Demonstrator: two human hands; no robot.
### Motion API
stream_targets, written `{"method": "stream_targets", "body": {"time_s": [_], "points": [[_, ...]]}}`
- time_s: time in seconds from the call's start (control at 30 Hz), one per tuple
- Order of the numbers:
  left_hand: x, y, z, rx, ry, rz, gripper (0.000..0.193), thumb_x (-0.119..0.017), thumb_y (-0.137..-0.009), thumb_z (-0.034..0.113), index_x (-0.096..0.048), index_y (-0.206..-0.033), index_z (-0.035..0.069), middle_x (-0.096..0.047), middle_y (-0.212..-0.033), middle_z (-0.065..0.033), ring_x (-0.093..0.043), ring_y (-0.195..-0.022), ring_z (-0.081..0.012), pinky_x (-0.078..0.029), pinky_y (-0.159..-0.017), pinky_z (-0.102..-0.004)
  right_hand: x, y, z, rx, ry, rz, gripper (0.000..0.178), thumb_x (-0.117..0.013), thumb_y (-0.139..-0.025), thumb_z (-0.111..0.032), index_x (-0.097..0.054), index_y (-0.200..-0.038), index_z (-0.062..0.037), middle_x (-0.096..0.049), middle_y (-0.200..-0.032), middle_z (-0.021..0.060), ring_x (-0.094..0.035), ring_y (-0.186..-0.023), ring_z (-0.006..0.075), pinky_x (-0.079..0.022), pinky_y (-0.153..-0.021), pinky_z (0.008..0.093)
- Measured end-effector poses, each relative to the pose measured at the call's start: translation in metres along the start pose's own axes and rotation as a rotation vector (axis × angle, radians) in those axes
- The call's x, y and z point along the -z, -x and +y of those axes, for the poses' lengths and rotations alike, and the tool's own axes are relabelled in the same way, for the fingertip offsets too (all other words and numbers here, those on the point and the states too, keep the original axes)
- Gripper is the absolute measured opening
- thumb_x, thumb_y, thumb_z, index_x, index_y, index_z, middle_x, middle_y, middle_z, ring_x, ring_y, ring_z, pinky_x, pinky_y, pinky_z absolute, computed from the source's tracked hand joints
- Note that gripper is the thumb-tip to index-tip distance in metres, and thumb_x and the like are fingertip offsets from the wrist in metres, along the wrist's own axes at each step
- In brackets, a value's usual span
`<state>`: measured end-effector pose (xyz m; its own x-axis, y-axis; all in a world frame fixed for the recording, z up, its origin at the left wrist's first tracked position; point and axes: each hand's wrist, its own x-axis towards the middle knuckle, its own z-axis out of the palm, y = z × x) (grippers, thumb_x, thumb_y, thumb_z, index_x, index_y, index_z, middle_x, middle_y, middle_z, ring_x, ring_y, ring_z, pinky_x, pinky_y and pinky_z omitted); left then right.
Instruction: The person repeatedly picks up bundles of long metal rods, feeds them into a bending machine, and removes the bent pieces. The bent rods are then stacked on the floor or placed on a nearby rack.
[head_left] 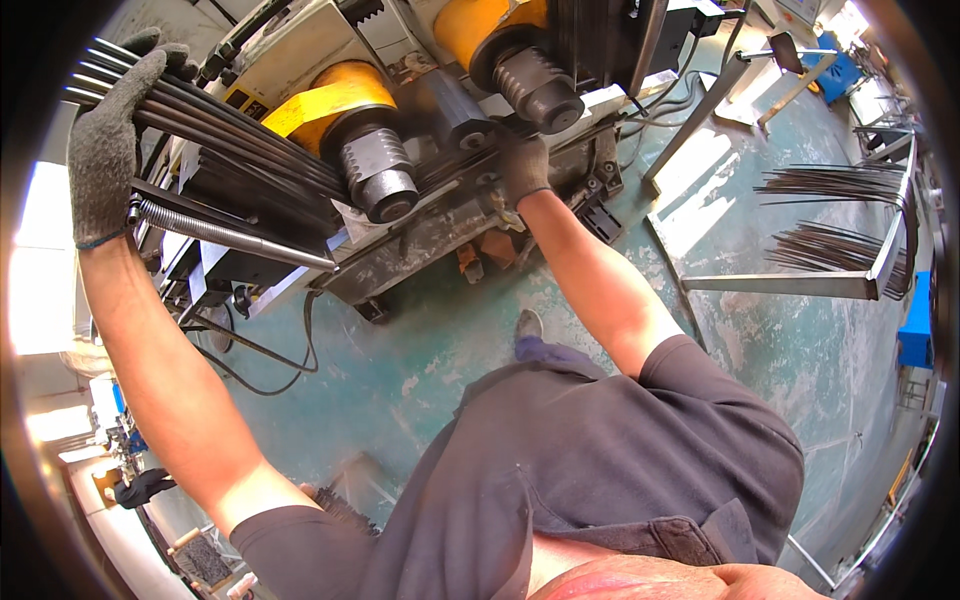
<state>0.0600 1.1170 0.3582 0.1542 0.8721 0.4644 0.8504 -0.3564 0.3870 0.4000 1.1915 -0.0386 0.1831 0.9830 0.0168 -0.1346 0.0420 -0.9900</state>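
My left hand, in a grey knit glove, is closed round a bundle of thin dark metal rods. The rods slant down to the right, their far ends at the left roller of a bending machine with yellow housings. My right hand, gloved too, reaches to the machine's front edge, just below the right roller and beside a dark hexagonal block. Its fingers are lost in shadow against the machine, so what they touch cannot be made out. A coiled spring runs below the rods near my left wrist.
On the right, a metal stand carries two bunches of bent dark rods. Black cables loop over the green floor by the machine's left end. Another person is far off at lower left. My shoe is below the machine.
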Motion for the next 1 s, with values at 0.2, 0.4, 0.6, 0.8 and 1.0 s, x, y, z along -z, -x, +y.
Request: {"method": "stream_targets", "body": {"time_s": [0.2,0.4,0.6,0.8,1.0], "points": [[0.011,0.002,-0.011,-0.03,-0.089,-0.014,0.034,-0.05,-0.112,0.016,-0.07,-0.137,0.005,-0.076,-0.125,-0.0123,-0.074,-0.115,-0.0203,-0.057,-0.104,-0.0324,-0.003,0.004,-0.001,-0.189,-0.104,-0.123,0.027,-0.072,-0.098,-0.025,-0.076,-0.117,-0.0065,-0.077,-0.103,0.0138,-0.074,-0.092,0.0223,-0.056,-0.078,0.0398],[0.001,0.048,0.065,-0.148,-0.322,0.202,0.037,-0.055,-0.108,0.021,-0.072,-0.134,0.001,-0.076,-0.118,-0.0099,-0.073,-0.105,-0.02,-0.058,-0.095,-0.0307,0.008,-0.014,0.056,0.158,0.027,-0.058,0.035,-0.077,-0.093,-0.029,-0.075,-0.114,-0.0006,-0.08,-0.103,0.0139,-0.075,-0.093,0.0226,-0.056,-0.081,0.0375],[-0.064,0.179,0.173,0.367,0.394,0.607,0.038,-0.062,-0.106,0.018,-0.063,-0.135,-0.005,-0.071,-0.111,-0.0145,-0.069,-0.102,-0.0224,-0.056,-0.092,-0.0343,0.166,0.108,-0.057,-0.133,-0.196,0.093,0.019,-0.074,-0.096,-0.01,-0.071,-0.11,0.0038,-0.077,-0.097,0.0101,-0.072,-0.084,0.0168,-0.061,-0.076,0.0336],[-0.2,0.281,0.191,0.494,0.876,0.367,0.028,-0.052,-0.106,0.024,-0.066,-0.112,0.001,-0.067,-0.1,-0.012,-0.067,-0.102,-0.0213,-0.056,-0.093,-0.0349,0.43,0.172,-0.095,0.019,0.172,0.326,0.015,-0.069,-0.104,-0.016,-0.071,-0.107,-0.0011,-0.073,-0.089,0.0062,-0.073,-0.084,0.0177,-0.063,-0.076,0.0341],[-0.423,0.351,0.331,0.93,1.725,-0.165,0.036,-0.05,-0.099,0.017,-0.069,-0.121,-0.002,-0.069,-0.118,-0.0156,-0.065,-0.115,-0.0288,-0.05,-0.108,-0.0434,0.668,0.173,-0.192,0.238,0.581,0.9,0.025,-0.077,-0.098,-0.027,-0.073,-0.111,-0.0061,-0.076,-0.085,0.0124,-0.072,-0.075,0.0218,-0.057,-0.072,0.0377]]}}
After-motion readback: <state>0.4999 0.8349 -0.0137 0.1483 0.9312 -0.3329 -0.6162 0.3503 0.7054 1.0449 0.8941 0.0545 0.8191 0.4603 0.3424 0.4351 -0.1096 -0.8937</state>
